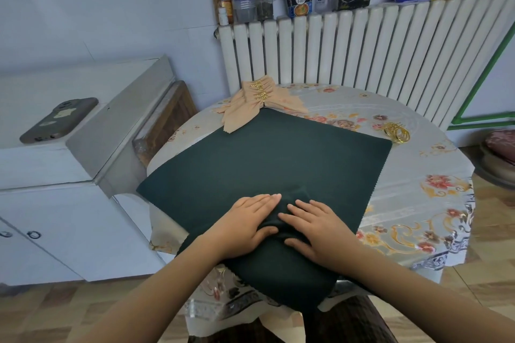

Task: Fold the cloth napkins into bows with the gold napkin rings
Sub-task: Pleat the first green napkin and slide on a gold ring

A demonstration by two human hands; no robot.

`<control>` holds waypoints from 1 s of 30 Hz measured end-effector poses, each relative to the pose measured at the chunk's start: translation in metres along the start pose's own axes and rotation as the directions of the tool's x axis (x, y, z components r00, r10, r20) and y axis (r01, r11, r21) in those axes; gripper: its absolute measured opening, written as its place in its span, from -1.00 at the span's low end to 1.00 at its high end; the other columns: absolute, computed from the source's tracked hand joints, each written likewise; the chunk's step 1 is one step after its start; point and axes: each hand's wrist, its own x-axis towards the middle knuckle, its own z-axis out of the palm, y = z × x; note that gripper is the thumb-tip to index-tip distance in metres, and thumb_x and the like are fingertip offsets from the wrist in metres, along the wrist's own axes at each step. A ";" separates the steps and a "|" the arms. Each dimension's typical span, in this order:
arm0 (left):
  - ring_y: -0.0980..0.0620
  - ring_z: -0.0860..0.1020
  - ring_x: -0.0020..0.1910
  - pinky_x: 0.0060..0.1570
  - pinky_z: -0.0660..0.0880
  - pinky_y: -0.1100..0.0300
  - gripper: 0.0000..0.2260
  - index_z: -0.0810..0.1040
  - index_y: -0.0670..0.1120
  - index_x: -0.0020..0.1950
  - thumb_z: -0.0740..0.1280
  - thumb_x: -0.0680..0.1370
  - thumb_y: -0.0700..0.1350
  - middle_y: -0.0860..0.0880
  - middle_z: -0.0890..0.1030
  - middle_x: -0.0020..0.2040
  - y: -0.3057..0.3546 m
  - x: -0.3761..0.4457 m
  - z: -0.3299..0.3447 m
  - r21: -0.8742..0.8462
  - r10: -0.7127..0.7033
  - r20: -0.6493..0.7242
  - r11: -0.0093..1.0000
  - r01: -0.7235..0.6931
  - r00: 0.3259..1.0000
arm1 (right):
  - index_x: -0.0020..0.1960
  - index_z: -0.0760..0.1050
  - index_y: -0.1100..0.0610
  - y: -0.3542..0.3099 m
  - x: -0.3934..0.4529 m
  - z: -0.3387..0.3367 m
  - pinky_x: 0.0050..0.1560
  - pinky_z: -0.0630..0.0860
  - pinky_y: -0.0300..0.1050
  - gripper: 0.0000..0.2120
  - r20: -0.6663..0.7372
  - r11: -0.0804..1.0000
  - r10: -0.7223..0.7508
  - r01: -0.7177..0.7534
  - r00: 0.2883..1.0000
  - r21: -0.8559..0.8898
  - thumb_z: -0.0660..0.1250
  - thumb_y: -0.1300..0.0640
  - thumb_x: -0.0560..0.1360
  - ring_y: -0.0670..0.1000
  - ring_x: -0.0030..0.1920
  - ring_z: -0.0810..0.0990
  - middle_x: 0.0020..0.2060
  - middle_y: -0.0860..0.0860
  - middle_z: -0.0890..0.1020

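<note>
**Green napkin spread out, both hands on it**

Round counter with a floral cover, white radiator behind. Big dark green napkin lies across it, near corner drooping over the edge. Left hand and right hand press flat, fingers straight, bunching a fold between them. Peach bows sit at the far edge, spare gold napkin rings off to the right.

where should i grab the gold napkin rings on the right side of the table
Pinch the upright top arc of the end ring in the gold napkin rings, coming from above. They stand on edge in a close cluster on the floral tablecloth, so the upper curves are exposed.
</note>
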 end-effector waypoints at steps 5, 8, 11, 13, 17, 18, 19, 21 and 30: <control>0.15 -0.02 0.51 0.38 -0.15 0.30 -0.26 -0.10 0.02 0.55 -0.25 0.46 0.38 0.11 0.03 0.55 -0.005 0.004 -0.004 0.070 0.075 0.018 0.995 -0.076 0.997 | 0.01 0.66 0.00 0.026 0.015 -0.001 -0.09 0.61 -0.13 -0.64 -0.087 0.992 -0.082 0.090 0.993 0.087 0.13 -0.06 0.44 -0.06 -0.09 0.68 -0.13 -0.06 0.71; 0.14 -0.03 0.51 0.40 -0.17 0.30 -0.37 -0.08 0.02 0.55 -0.06 0.56 0.28 0.10 0.05 0.55 -0.008 0.009 -0.005 0.073 0.072 0.035 0.995 -0.074 0.997 | 0.00 0.65 0.07 0.032 0.022 -0.003 -0.27 0.60 -0.17 -0.65 -0.134 0.988 -0.097 0.112 0.986 0.110 0.15 -0.02 0.43 -0.03 -0.23 0.67 -0.25 -0.04 0.69; 0.00 0.33 0.37 0.36 0.11 0.25 -0.51 0.18 -0.06 0.52 0.07 0.62 0.09 -0.01 0.38 0.42 -0.011 0.018 -0.010 0.036 0.077 -0.033 0.997 -0.075 0.997 | 0.04 0.60 0.07 0.039 0.027 -0.003 -0.36 0.53 -0.25 -0.67 -0.178 0.989 -0.066 0.088 0.982 0.117 0.15 -0.03 0.44 -0.03 -0.29 0.64 -0.28 -0.06 0.66; -0.07 0.50 0.08 0.17 0.36 0.17 -0.56 0.38 -0.13 0.40 0.07 0.60 0.06 -0.05 0.55 0.18 -0.014 0.023 -0.010 0.047 0.070 -0.091 0.997 -0.066 0.993 | 0.06 0.54 0.03 0.045 0.030 -0.001 -0.41 0.47 -0.26 -0.71 -0.195 0.993 -0.054 0.072 0.979 0.089 0.15 -0.04 0.46 -0.04 -0.32 0.62 -0.31 -0.08 0.61; 0.01 0.48 -0.14 -0.07 0.31 0.23 -0.61 0.45 -0.07 0.31 0.09 0.57 0.05 0.03 0.55 -0.07 -0.016 0.027 0.001 0.141 0.004 -0.193 0.990 0.024 0.981 | 0.08 0.53 -0.01 0.050 0.032 0.004 -0.52 0.42 -0.23 -0.76 -0.243 0.995 -0.056 0.074 0.968 0.067 0.17 -0.02 0.49 -0.01 -0.39 0.57 -0.34 -0.06 0.55; 0.03 0.47 -0.17 -0.10 0.29 0.23 -0.61 0.44 -0.05 0.32 0.09 0.56 0.06 0.04 0.53 -0.11 -0.014 0.027 0.002 0.151 -0.015 -0.212 0.987 0.048 0.977 | 0.07 0.54 -0.02 0.049 0.031 0.005 -0.53 0.39 -0.24 -0.76 -0.257 0.996 -0.051 0.070 0.965 0.063 0.18 -0.02 0.49 -0.01 -0.40 0.56 -0.35 -0.06 0.54; 0.03 0.46 -0.19 -0.13 0.31 0.24 -0.59 0.43 -0.03 0.34 0.08 0.55 0.07 0.05 0.51 -0.14 -0.014 0.028 0.003 0.161 -0.037 -0.222 0.984 0.074 0.974 | 0.07 0.55 -0.04 0.049 0.032 0.006 -0.53 0.36 -0.24 -0.76 -0.268 0.996 -0.040 0.060 0.962 0.067 0.18 -0.02 0.49 -0.01 -0.41 0.55 -0.37 -0.05 0.52; 0.02 0.47 -0.22 -0.19 0.40 0.20 -0.55 0.41 -0.01 0.38 0.05 0.55 0.09 0.04 0.48 -0.16 -0.013 0.028 0.002 0.155 -0.097 -0.227 0.979 0.134 0.969 | 0.08 0.53 -0.09 0.048 0.033 0.005 -0.54 0.31 -0.24 -0.78 -0.281 0.996 -0.010 0.034 0.960 0.082 0.19 -0.01 0.49 0.00 -0.43 0.52 -0.38 -0.04 0.50; -0.04 -0.02 0.52 0.49 -0.17 0.09 -0.42 -0.12 -0.15 0.55 0.02 0.64 0.04 -0.11 0.03 0.54 0.023 0.044 -0.012 0.128 -0.163 0.039 0.979 0.156 0.986 | -0.09 0.65 -0.06 0.048 0.037 0.009 -0.60 0.26 -0.23 -0.76 -0.274 0.993 -0.078 0.100 0.959 0.068 0.21 0.08 0.43 0.00 -0.41 0.46 -0.37 -0.04 0.49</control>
